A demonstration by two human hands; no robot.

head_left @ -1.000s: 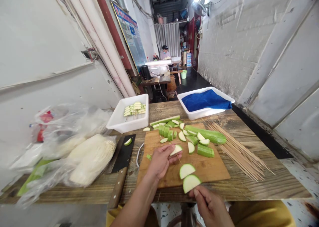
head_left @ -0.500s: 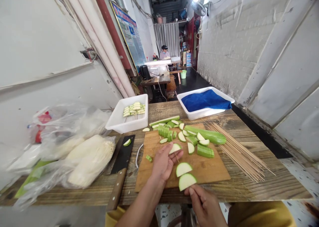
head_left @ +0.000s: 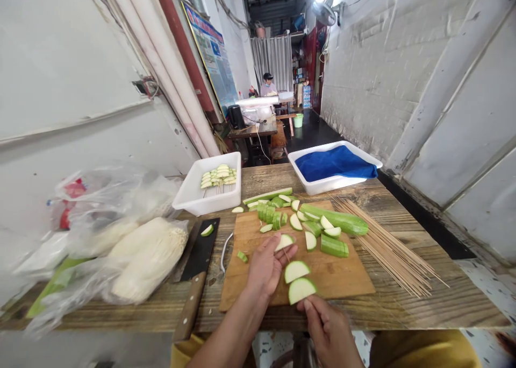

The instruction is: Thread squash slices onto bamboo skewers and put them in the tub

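Note:
In my left hand (head_left: pixel 269 260) a half-moon zucchini slice (head_left: pixel 284 242) is pinched between thumb and fingers, at the far end of a thin bamboo skewer (head_left: pixel 287 256). Two more half-moon slices, an upper one (head_left: pixel 297 271) and a lower one (head_left: pixel 302 291), sit along the skewer nearer me. My right hand (head_left: pixel 324 320) is closed just below the lower slice, gripping the skewer's near end, which the fingers mostly hide. Under both hands lies a wooden cutting board (head_left: pixel 338 282). Cut zucchini pieces (head_left: pixel 334 246) and a long zucchini length (head_left: pixel 342 219) rest toward its far side.
Loose skewers (head_left: pixel 397 249) lie right of the board. A cleaver (head_left: pixel 199 266) and bagged white food (head_left: pixel 149 260) lie left. Behind stand a white tub (head_left: pixel 189 190) with skewered slices and a white tray (head_left: pixel 322 186) with blue cloth. A person (head_left: pixel 268 85) sits far back.
My right hand and the two lower slices have shifted very slightly up toward my left hand, narrowing the gap to the slice held there. The rest of the view shifts slightly right.

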